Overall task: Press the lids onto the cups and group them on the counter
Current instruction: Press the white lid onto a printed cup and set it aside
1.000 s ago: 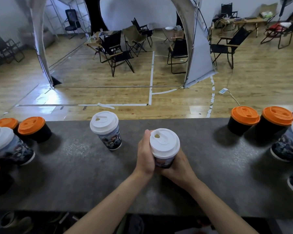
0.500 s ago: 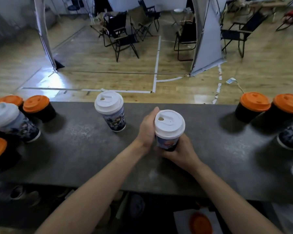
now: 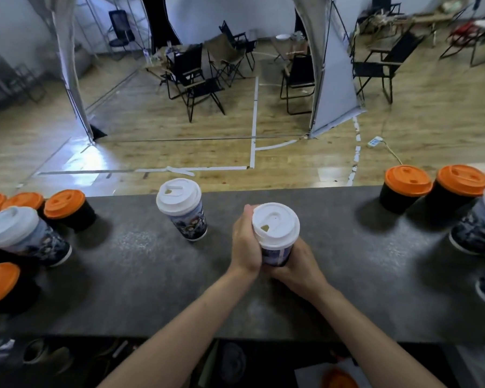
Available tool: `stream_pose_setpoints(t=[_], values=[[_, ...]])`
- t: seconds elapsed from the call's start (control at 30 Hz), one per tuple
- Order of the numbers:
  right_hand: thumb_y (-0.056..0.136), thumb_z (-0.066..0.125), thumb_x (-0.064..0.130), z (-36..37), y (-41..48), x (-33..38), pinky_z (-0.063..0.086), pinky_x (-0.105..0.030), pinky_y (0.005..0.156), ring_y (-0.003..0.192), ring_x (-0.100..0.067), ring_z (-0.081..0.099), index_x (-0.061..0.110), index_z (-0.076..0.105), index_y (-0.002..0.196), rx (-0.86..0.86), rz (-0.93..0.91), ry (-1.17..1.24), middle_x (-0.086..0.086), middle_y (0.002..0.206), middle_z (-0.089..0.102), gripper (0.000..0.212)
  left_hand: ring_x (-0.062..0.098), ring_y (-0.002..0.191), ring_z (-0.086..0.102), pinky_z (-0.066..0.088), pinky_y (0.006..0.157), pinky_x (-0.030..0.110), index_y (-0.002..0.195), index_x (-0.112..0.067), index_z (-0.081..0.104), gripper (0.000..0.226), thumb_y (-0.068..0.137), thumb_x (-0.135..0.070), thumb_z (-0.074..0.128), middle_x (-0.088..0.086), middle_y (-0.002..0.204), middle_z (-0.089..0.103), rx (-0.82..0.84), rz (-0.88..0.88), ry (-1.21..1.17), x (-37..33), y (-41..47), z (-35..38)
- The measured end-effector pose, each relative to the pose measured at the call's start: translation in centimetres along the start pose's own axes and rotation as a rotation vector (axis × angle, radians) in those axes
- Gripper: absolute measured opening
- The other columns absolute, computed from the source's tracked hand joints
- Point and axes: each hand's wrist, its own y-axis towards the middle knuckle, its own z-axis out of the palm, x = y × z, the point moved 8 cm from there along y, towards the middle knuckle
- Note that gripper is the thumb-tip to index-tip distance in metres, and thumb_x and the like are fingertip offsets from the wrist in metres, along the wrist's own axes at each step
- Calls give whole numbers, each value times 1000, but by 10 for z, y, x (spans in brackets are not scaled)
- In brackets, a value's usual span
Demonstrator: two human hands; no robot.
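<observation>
A printed paper cup with a white lid stands at the middle of the dark counter. My left hand wraps its left side and my right hand grips its lower right side. A second white-lidded printed cup stands free just to the left, a short gap from my left hand.
On the left are several black cups with orange lids and a white-lidded cup. On the right stand two orange-lidded black cups and more printed cups. Beyond the counter's far edge lies a wooden floor with chairs.
Both hands keep hold of the same cup. The view has shifted a little; the cup sits slightly farther from the left cup than half a second ago.
</observation>
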Motion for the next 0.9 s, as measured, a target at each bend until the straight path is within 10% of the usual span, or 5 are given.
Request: stream_pose_setpoints(t=[0.17,0.37,0.57,0.77,0.9], values=[[67,92,35,4,-2,-5,53,-45,101,122,-7,63,28,61,131,82,10,-36,13,128,68,71,16,86,70,53,83,30,90,-11,79,41,99,-36,48,8,90,76,286,-136,-33,-3,7,6],[65,93,42,2,-2,5,52,-36,104,129,-1,57,29,51,141,27,-33,-32,18,138,61,88,7,83,70,54,77,22,85,-18,75,44,107,-25,37,-6,83,77,-37,101,1,-6,-9,-7],[70,88,42,2,-4,0,53,-42,102,124,-3,60,30,59,133,49,-27,-59,15,132,65,70,17,80,65,51,76,28,87,-7,68,44,108,-31,38,9,85,69,282,-178,-17,-2,10,10],[67,89,41,-1,-2,5,50,-33,105,130,-2,56,27,50,144,15,-33,-6,19,139,60,88,6,81,69,52,75,18,88,-13,73,45,109,-21,34,-5,83,77,73,93,10,-6,-4,-2],[69,90,34,1,-2,-5,52,-44,104,125,-6,61,25,61,135,69,-2,-24,15,132,67,73,18,93,71,55,83,27,99,-7,73,42,102,-36,43,8,95,77,282,-17,47,-12,2,10]])
